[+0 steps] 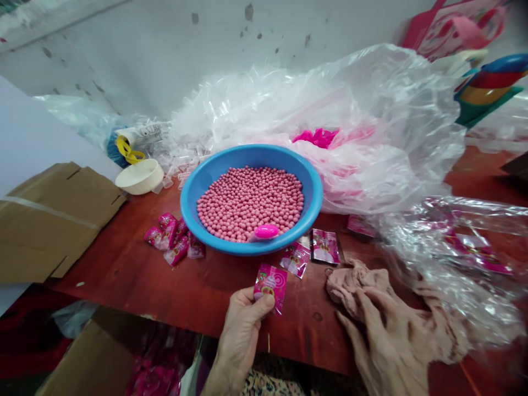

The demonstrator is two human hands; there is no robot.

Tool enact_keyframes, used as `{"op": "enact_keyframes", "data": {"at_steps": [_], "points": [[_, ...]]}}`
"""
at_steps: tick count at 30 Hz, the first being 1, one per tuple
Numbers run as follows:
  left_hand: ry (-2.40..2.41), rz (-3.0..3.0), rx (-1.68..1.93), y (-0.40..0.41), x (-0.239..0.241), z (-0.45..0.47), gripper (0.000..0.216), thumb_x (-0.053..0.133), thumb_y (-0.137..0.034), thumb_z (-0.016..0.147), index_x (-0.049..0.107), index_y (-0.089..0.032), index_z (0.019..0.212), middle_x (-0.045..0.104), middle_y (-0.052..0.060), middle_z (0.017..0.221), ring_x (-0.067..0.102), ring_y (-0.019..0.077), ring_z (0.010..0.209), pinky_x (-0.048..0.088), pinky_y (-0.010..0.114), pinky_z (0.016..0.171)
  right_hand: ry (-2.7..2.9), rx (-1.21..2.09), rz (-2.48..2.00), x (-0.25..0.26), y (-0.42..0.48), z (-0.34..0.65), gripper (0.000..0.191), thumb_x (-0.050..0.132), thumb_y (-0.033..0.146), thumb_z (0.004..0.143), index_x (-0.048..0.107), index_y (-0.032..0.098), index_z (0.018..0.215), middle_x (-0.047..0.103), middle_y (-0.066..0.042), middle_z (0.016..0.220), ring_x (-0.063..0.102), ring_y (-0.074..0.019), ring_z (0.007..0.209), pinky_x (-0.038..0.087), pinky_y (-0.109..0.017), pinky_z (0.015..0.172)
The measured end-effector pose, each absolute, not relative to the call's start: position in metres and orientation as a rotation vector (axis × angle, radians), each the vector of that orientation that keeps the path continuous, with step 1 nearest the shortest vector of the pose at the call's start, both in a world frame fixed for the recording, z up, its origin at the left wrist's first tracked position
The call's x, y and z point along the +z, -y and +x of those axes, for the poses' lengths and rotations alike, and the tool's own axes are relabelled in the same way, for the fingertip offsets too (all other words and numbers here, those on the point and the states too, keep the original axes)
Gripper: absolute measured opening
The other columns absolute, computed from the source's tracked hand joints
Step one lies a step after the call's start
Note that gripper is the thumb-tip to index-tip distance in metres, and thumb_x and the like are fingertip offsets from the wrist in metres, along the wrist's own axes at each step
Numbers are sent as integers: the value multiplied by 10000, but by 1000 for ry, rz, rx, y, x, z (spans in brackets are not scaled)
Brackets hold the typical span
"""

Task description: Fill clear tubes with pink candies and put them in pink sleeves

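My left hand (243, 324) pinches a small pink printed packet (272, 280) between thumb and fingers, just in front of the blue basin (309, 220). Pink beads (251, 201) fill the basin, and a bright pink scoop (266, 231) lies on them at the near rim. On the right, my right hand (383, 335) rests over a crumpled beige cloth (367, 280), its thumb and fingers apart and some fingertips touching the fabric. Two flat packets, one a dark-edged packet (325, 246), lie between the basin and the cloth.
Several plump packets (175, 236) are heaped left of the basin. A white round dish (140, 177), yellow tape and folded cardboard (58, 220) stand farther left. Behind spreads a large clear plastic bag (371, 126). Crinkled clear wrap (445, 291) covers the right side. Pink items sit below the table's front edge.
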State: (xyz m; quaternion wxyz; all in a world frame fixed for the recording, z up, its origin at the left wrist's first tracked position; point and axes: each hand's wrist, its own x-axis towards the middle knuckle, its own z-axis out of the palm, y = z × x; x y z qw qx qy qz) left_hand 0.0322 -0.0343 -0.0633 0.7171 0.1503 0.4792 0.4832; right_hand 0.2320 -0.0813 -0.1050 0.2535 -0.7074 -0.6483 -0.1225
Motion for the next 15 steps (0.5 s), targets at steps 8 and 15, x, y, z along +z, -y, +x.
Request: {"op": "enact_keyframes", "data": {"at_steps": [8,15], "points": [[-989,186,1060,40,-67,47,225,876,-232,502,715,-117,608,658,11,561,561,72,539,446,168,559,1644,-482,-1983,-98,78,234,378,355,191,857,554,85,1161,554,-205,1034,539,-337,942,379,-522,886],[-959,143,1062,40,-67,48,198,859,-219,549,697,-115,593,640,8,548,560,72,533,457,165,551,1743,-799,-2126,-106,63,246,300,318,154,851,614,120,892,585,-136,738,514,-280,638,439,-437,670]]}}
